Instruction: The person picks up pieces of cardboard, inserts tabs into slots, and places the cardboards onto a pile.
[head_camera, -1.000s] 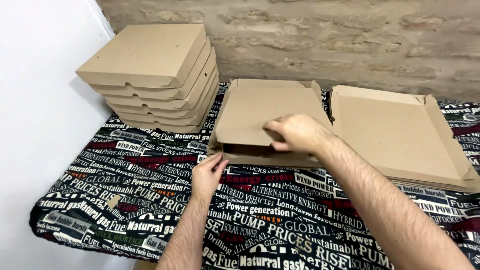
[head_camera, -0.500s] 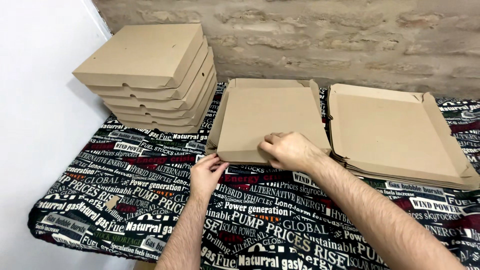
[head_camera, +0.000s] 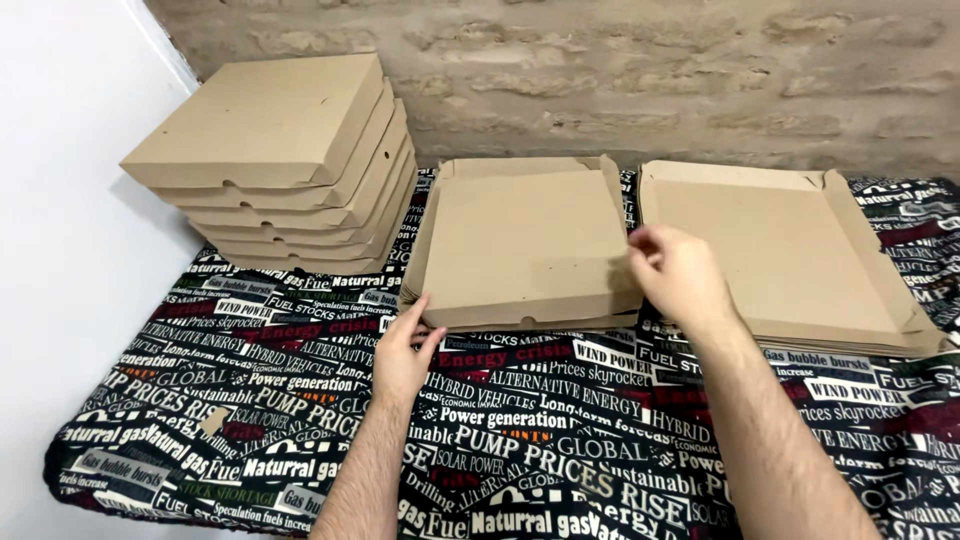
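Fingers (head_camera: 412, 312) at front corner, plain brown cardboard box (head_camera: 525, 245), flat, square, lid closed

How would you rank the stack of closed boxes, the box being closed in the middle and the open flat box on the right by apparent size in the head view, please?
1. Open flat box, widest.
2. Stack of closed boxes, close behind; the two are hard to separate.
3. Box being closed, smallest, with the left hand and right hand at its edges.

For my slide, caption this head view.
Both hands at a closed cardboard box, beside stacked boxes.
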